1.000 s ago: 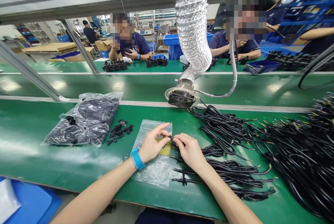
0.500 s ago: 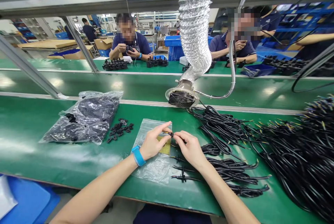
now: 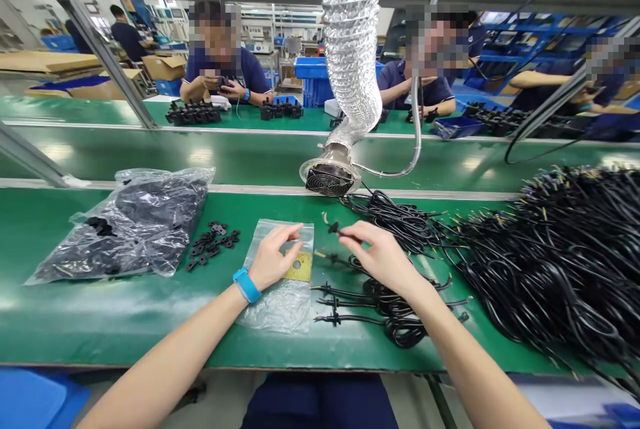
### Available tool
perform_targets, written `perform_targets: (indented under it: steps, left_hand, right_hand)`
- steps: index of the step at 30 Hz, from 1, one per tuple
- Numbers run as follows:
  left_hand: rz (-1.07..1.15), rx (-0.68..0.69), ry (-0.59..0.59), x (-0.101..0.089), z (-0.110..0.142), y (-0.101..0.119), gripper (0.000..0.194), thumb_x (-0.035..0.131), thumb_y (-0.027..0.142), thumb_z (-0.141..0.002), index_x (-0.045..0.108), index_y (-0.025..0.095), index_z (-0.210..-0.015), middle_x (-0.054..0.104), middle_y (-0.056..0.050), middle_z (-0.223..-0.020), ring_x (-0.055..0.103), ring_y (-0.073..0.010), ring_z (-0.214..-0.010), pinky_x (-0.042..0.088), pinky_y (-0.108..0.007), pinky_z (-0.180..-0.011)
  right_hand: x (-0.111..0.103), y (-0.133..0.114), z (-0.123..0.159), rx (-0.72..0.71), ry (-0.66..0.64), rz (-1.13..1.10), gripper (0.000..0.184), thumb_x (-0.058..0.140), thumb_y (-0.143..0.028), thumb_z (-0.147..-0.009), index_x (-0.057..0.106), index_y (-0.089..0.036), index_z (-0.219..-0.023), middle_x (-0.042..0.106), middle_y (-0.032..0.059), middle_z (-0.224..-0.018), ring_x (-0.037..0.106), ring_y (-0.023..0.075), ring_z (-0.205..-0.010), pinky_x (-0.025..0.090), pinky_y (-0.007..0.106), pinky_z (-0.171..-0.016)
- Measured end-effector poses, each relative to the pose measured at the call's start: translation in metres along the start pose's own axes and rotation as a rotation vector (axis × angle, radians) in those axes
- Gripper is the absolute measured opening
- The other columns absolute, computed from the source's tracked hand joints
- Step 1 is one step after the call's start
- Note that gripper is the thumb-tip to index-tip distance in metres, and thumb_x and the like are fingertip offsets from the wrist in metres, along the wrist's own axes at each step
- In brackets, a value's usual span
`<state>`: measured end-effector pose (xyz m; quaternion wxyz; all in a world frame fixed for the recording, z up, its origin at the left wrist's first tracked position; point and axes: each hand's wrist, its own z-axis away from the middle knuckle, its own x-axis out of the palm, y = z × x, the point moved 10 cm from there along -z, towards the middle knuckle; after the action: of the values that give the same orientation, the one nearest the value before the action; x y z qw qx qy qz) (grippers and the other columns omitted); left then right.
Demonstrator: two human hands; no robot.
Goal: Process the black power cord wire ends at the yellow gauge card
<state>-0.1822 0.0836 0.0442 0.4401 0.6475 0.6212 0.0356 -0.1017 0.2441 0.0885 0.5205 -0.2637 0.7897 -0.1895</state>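
My right hand [image 3: 377, 252] pinches a black cable near its end, where a small black plastic clip [image 3: 333, 228] sits around it and thin bare wires stick out beyond. My left hand [image 3: 274, 257], with a blue wristband, hovers over a clear plastic bag [image 3: 277, 312], fingers apart and holding nothing. Beside its thumb a yellow plate [image 3: 301, 268] with a round mark lies on the bag. Several coiled black cables with clips [image 3: 336, 302] lie below my right hand. Loose black clips [image 3: 213, 242] are scattered to the left of the bag.
A large clear bag of black parts [image 3: 135, 229] lies at left. A big heap of black cables [image 3: 565, 262] covers the right side. A fan on a foil duct [image 3: 330, 176] hangs above the bench's back edge. Co-workers sit across, handling black parts.
My left hand has let go of the cable and moved apart to the left. My right hand has drawn the cable end with its clip away to the right. The camera view has shifted.
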Motion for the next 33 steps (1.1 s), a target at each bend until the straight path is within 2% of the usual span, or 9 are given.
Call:
perform_targets:
  steps: [4,7,9,13,20,25,29,31,33]
  left_hand:
    - [0.003,0.02,-0.002,0.001,0.0,0.002,0.032,0.052,0.013,-0.088,0.062,0.02,-0.118,0.067,-0.003,-0.084,0.061,-0.0162,-0.08,0.052,-0.033,-0.077]
    - [-0.011,0.032,-0.003,0.001,0.0,0.003,0.031,0.051,0.01,-0.086,0.063,0.02,-0.113,0.066,-0.002,-0.082,0.062,-0.0156,-0.078,0.053,-0.031,-0.075]
    - [-0.027,0.029,-0.008,0.001,0.0,0.003,0.03,0.05,0.01,-0.087,0.065,0.02,-0.111,0.067,-0.003,-0.084,0.062,-0.0158,-0.079,0.053,-0.031,-0.075]
    - [-0.023,0.047,-0.032,0.003,0.001,0.006,0.024,0.05,0.012,-0.088,0.068,0.019,-0.103,0.068,-0.004,-0.084,0.064,-0.0159,-0.08,0.053,-0.03,-0.074]
    - [-0.019,0.126,-0.077,0.009,0.005,0.016,0.02,0.053,0.018,-0.09,0.072,0.019,-0.096,0.07,-0.006,-0.085,0.064,-0.0152,-0.077,0.053,-0.028,-0.072]
    - [-0.028,0.115,-0.085,0.009,0.004,0.014,0.021,0.052,0.018,-0.092,0.072,0.018,-0.095,0.07,-0.006,-0.083,0.065,-0.015,-0.076,0.052,-0.028,-0.07]
    - [-0.044,0.117,-0.085,0.008,0.003,0.015,0.019,0.053,0.019,-0.092,0.072,0.018,-0.093,0.07,-0.005,-0.081,0.064,-0.0144,-0.073,0.051,-0.027,-0.069]
    - [-0.048,0.111,-0.089,0.008,0.003,0.016,0.019,0.053,0.019,-0.092,0.072,0.018,-0.093,0.07,-0.005,-0.08,0.064,-0.0143,-0.073,0.051,-0.027,-0.069]
    - [-0.049,0.104,-0.09,0.008,0.003,0.016,0.019,0.053,0.019,-0.092,0.072,0.018,-0.093,0.07,-0.005,-0.08,0.064,-0.0143,-0.073,0.051,-0.026,-0.069]
  right_hand:
    - [0.04,0.01,0.024,0.027,-0.282,0.051,0.021,0.05,-0.02,-0.093,0.066,-0.02,-0.08,0.065,0.0062,-0.094,0.063,0.0185,-0.088,0.05,0.031,-0.081]
    - [0.051,0.017,0.034,0.071,-0.305,0.085,0.006,0.058,-0.021,-0.09,0.063,-0.02,-0.091,0.064,0.0066,-0.098,0.062,0.0204,-0.093,0.05,0.034,-0.086]
    - [0.053,0.021,0.034,0.094,-0.306,0.117,0.014,0.062,-0.02,-0.088,0.06,-0.019,-0.101,0.064,0.0068,-0.1,0.062,0.0217,-0.095,0.05,0.036,-0.086]
    - [0.045,0.024,0.024,0.095,-0.274,0.131,0.025,0.053,-0.012,-0.088,0.058,-0.021,-0.111,0.066,0.0049,-0.095,0.062,0.0205,-0.091,0.05,0.034,-0.083]
    - [-0.004,0.008,0.008,-0.018,-0.214,0.392,0.044,0.036,-0.005,-0.086,0.07,-0.019,-0.11,0.061,0.0074,-0.09,0.058,0.0181,-0.081,0.045,0.028,-0.072]
    - [0.009,0.014,0.025,0.012,-0.33,0.55,0.044,0.039,0.0,-0.083,0.073,-0.018,-0.105,0.058,0.0071,-0.079,0.055,0.0175,-0.073,0.043,0.027,-0.069]
    - [0.025,0.03,0.044,0.093,-0.401,0.386,0.034,0.04,-0.016,-0.095,0.074,-0.017,-0.095,0.062,0.0083,-0.085,0.06,0.0187,-0.078,0.048,0.03,-0.076]
    - [0.021,0.035,0.05,0.129,-0.377,0.284,0.035,0.04,-0.031,-0.099,0.072,-0.018,-0.105,0.065,0.0106,-0.101,0.062,0.0217,-0.093,0.049,0.035,-0.086]
    - [0.014,0.04,0.057,0.164,-0.379,0.233,0.044,0.053,-0.049,-0.092,0.065,-0.019,-0.121,0.063,0.0125,-0.119,0.06,0.0266,-0.108,0.047,0.042,-0.095]
